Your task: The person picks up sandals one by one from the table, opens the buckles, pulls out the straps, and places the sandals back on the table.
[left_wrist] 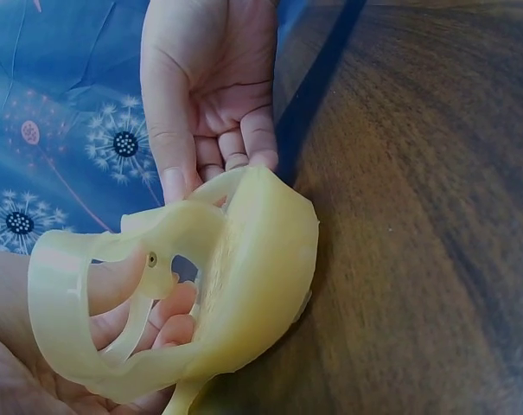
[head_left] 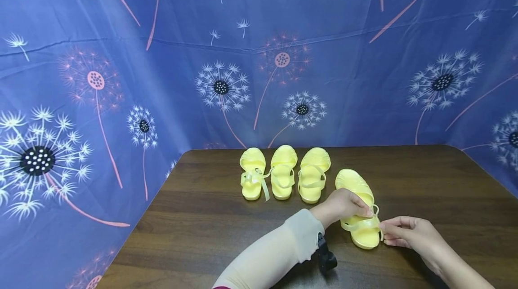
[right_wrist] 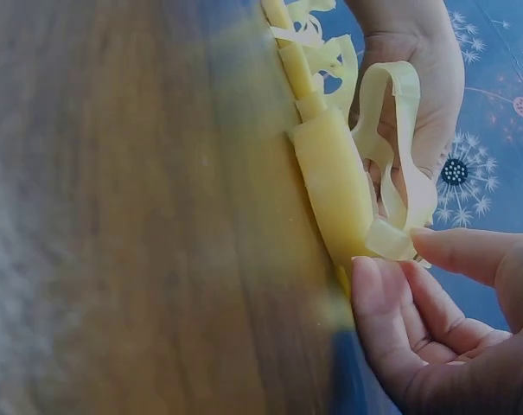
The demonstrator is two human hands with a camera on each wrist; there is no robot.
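A yellow sandal (head_left: 366, 239) lies on the table at the right, its toe toward the back. My left hand (head_left: 343, 202) reaches over it from the left and grips its upper near the strap's small rivet, seen in the left wrist view by the thumb. From the right, my right hand (head_left: 417, 235) pinches the strap (right_wrist: 389, 239) at the sandal's side between thumb and fingers. In the left wrist view the right hand (left_wrist: 218, 95) comes in from above. Part of the upper is hidden behind my left hand.
Three more yellow sandals, the left one (head_left: 252, 190), the middle one (head_left: 282, 190) and the right one (head_left: 310, 194), stand in a row at the back of the brown wooden table (head_left: 194, 217). A blue dandelion-patterned cloth (head_left: 344, 55) hangs behind. A black wrist camera mount (head_left: 325, 255) sits below my left sleeve.
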